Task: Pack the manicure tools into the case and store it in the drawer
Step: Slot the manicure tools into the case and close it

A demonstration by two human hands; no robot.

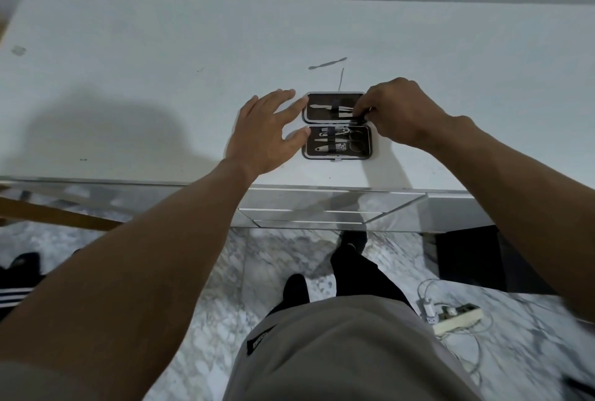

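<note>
A small dark manicure case (370,143) lies open flat on the white dresser top (161,78), near its front edge. Several metal tools sit under straps in both halves. My right hand (399,114) pinches a thin dark tool (360,116) at the right side of the far half. My left hand (264,133) is spread, with straight fingertips touching the case's left edge. Two loose tools lie behind the case: a flat dark tool (326,63) and a thin pin-like tool (341,78). The mirrored drawer front (322,204) is below the dresser edge.
A white power strip (457,318) with cables lies on the marble floor at the right. A dark box (467,259) stands under the dresser's right side. A wooden bar (58,214) shows at the left. My legs stand in front of the drawers.
</note>
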